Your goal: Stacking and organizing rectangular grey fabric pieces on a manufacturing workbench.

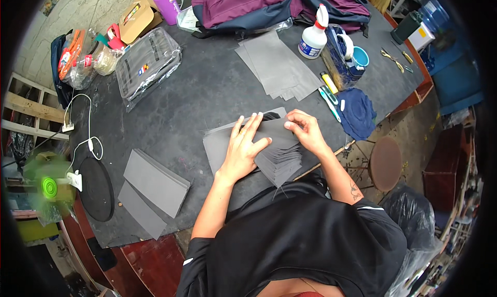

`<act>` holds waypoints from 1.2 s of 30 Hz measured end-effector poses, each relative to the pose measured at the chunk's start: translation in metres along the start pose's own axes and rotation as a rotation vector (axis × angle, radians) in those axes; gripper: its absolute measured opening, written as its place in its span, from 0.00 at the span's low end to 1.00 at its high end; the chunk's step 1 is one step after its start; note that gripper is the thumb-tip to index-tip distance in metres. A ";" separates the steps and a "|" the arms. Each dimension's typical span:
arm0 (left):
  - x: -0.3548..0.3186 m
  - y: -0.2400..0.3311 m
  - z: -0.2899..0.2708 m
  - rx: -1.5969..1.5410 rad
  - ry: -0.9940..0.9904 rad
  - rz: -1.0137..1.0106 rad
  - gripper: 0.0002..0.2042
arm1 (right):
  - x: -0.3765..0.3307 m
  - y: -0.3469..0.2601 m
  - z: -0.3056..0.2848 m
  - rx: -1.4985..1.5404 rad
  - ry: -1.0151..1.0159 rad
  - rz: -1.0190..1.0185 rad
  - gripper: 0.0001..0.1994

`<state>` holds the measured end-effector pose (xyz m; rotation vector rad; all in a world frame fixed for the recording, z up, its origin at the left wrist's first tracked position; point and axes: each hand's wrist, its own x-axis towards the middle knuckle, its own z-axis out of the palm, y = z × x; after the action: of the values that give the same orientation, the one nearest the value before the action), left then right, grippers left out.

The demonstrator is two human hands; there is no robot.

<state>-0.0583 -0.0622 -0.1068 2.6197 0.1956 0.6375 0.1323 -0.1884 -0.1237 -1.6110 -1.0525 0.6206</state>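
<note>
A stack of dark grey fabric-like sheets point(280, 161) is fanned out on the black tabletop, close to my body. My left hand point(241, 151) lies on the stack with its fingers stretched and the thumb spread to the right. At the stack's upper right corner, my right hand point(306, 131) pinches the edge of a grey sheet between thumb and fingers. Part of that sheet hides behind the fingertips. To the left sits a neater pile of grey pieces point(158, 182), and beyond my hands lies a loose fan of larger grey sheets point(279, 64).
A spray bottle point(312, 38), a blue cup point(359, 56), a utility knife point(330, 103) and a dark blue cloth point(357, 112) occupy the right side. Purple backpacks point(243, 7) lie at the back. A plastic-wrapped case point(148, 64) and a small green fan point(49, 187) are leftward.
</note>
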 end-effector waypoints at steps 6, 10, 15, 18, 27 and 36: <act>-0.003 -0.004 0.005 -0.056 0.075 0.022 0.16 | 0.000 0.002 0.001 0.041 -0.032 0.026 0.06; -0.003 -0.003 0.000 -0.028 0.041 0.034 0.15 | -0.001 0.004 0.001 0.155 0.002 -0.006 0.07; -0.001 0.008 -0.004 -0.086 0.093 -0.039 0.18 | 0.000 -0.006 0.007 0.042 0.101 0.115 0.08; -0.001 0.008 -0.004 -0.032 0.052 -0.054 0.19 | 0.002 -0.003 0.009 -0.086 0.117 0.085 0.11; 0.000 0.003 -0.001 -0.042 0.026 -0.028 0.19 | -0.001 -0.001 0.000 0.124 0.053 0.041 0.04; -0.008 0.003 0.002 -0.004 0.045 0.000 0.21 | -0.001 0.009 -0.001 0.298 0.038 0.142 0.05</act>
<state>-0.0643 -0.0669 -0.1101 2.6035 0.2079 0.6969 0.1352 -0.1905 -0.1319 -1.4370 -0.7808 0.7997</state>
